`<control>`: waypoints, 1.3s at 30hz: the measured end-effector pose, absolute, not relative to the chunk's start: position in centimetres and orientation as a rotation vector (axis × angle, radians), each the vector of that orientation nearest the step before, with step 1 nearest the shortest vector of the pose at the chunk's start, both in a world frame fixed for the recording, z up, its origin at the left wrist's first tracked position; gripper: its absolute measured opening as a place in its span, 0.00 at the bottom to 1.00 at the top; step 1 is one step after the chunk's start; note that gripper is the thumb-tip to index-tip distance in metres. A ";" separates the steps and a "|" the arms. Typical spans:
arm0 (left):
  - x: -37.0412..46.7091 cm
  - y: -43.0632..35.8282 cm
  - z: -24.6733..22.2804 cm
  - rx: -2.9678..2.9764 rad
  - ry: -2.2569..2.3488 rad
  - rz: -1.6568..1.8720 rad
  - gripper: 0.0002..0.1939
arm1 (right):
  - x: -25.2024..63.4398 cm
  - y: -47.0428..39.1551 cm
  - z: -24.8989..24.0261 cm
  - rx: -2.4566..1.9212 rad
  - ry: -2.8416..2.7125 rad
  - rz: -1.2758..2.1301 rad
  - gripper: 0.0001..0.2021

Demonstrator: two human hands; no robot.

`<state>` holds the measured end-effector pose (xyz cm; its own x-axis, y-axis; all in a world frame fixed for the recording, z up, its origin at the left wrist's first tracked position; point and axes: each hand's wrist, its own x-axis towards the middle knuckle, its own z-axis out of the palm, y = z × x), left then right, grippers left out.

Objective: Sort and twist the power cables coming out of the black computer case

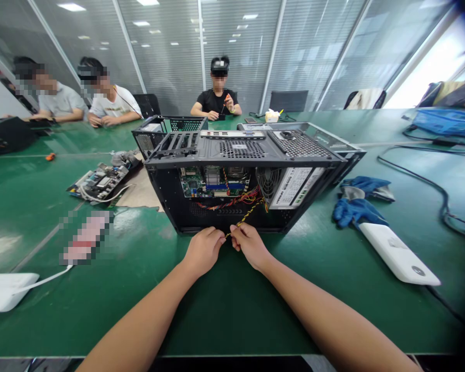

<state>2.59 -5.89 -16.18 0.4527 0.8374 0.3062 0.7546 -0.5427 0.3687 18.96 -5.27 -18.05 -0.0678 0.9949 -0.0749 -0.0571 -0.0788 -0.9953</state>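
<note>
In front of me a black computer case [166, 196] lies with its open side facing me. Inside it show a green motherboard [191, 182], a power supply [296, 187] with a white label, and a bundle of red, orange and black wires [232, 203]. A twisted yellow-and-black cable [248, 214] runs from the power supply out over the case's near edge. My left hand [206, 249] pinches this cable close to its end, and my right hand [248, 245] pinches it just to the right. The fingers hide the cable's tip.
Left of the case lie loose circuit boards [104, 178] on cardboard [141, 192], a blurred pink phone [87, 237] and a white power bank [10, 292]. To the right are blue gloves [358, 206], another white power bank [399, 253] and black cables [442, 188]. Several people sit across the green table [232, 310].
</note>
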 end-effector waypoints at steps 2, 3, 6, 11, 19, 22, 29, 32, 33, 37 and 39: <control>2.6 -5.9 -16.2 2.519 1.382 0.697 0.08 | 18.9 -5.3 -17.9 -1.189 -1.168 1.333 0.18; 2.5 -6.0 -16.2 2.519 1.374 0.710 0.08 | 18.9 -5.4 -17.9 -1.188 -1.166 1.328 0.18; 2.5 -6.1 -16.2 2.516 1.358 0.754 0.07 | 18.9 -5.4 -17.9 -1.188 -1.164 1.324 0.18; 2.6 -6.1 -16.4 2.494 1.353 0.781 0.05 | 18.9 -5.3 -17.8 -1.179 -1.155 1.345 0.18; 3.0 -6.1 -16.2 2.476 1.375 0.737 0.08 | 19.0 -5.3 -17.9 -1.172 -1.171 1.363 0.18; 3.0 -6.1 -16.2 2.462 1.371 0.702 0.08 | 19.0 -5.4 -17.9 -1.176 -1.168 1.361 0.18; 2.9 -6.1 -16.3 2.469 1.339 0.689 0.08 | 18.9 -5.4 -17.9 -1.203 -1.192 1.334 0.17; 2.8 -6.1 -16.4 2.468 1.349 0.726 0.06 | 19.0 -5.4 -17.9 -1.201 -1.202 1.330 0.17; 2.8 -6.1 -16.5 2.464 1.358 0.739 0.05 | 19.0 -5.4 -17.9 -1.199 -1.205 1.328 0.17; 2.8 -6.1 -16.4 2.450 1.381 0.780 0.06 | 18.9 -5.4 -17.9 -1.199 -1.216 1.320 0.17; 2.8 -6.1 -16.3 2.455 1.388 0.777 0.08 | 18.9 -5.4 -17.9 -1.201 -1.222 1.325 0.17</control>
